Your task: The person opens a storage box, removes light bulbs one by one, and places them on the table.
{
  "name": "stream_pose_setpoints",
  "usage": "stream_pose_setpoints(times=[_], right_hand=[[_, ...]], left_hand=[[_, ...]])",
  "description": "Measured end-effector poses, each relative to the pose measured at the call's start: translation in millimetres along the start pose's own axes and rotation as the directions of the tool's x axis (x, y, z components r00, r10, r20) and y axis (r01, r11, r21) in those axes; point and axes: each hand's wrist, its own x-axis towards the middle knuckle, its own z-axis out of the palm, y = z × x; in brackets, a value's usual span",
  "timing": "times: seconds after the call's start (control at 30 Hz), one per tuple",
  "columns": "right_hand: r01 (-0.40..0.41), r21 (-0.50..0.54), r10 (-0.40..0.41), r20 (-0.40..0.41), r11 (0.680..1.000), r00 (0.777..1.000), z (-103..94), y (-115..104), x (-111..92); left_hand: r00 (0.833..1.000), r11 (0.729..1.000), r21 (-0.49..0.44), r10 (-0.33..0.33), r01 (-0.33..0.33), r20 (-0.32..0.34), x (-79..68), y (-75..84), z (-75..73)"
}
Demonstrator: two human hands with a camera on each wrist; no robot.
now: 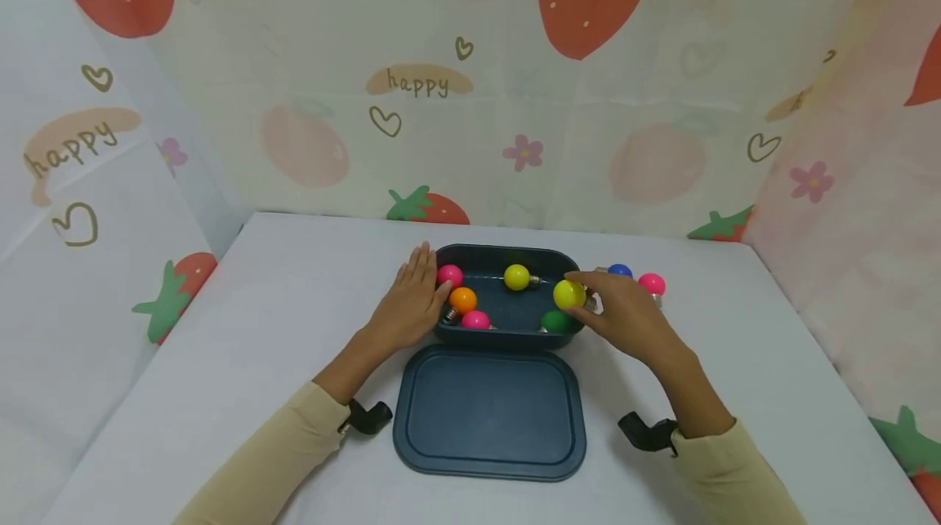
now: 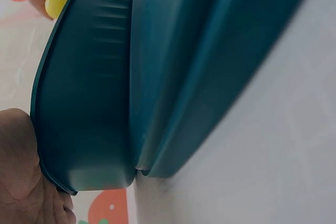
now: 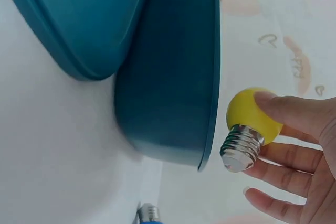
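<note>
My right hand (image 1: pixel 625 314) pinches a yellow light bulb (image 1: pixel 569 295) by its round globe, above the right end of a dark blue-green box (image 1: pixel 507 339). In the right wrist view the bulb's silver screw base (image 3: pixel 241 148) points down. My left hand (image 1: pixel 412 296) rests with straight fingers against the box's left end. Inside the box lie a second yellow bulb (image 1: pixel 517 277), an orange bulb (image 1: pixel 463 300), two pink bulbs (image 1: pixel 475 320) and a green bulb (image 1: pixel 556 321).
A flat blue-green lid (image 1: pixel 488 411) lies in front of the box on the white table (image 1: pixel 316 264). Right of the box, partly behind my right hand, are a blue bulb (image 1: pixel 620 270) and a pink bulb (image 1: pixel 652 284). Strawberry-print cloth (image 1: pixel 323 43) surrounds the table.
</note>
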Motion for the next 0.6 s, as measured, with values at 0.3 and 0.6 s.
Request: stream_pose_setpoints(times=[0.3,0.6], right_hand=[[-0.028,0.003,0.028,-0.025,1.000,0.999,-8.8,16,-8],[-0.023,0.012,0.024,-0.076,1.000,0.997,-18.9,34,-11]], left_hand=[[1.000,1.000,0.010,-0.003,0.003,0.008,-0.6,-1.4,1.9],[1.000,1.000,0.013,-0.002,0.002,-0.001,0.9,0.3,0.9]])
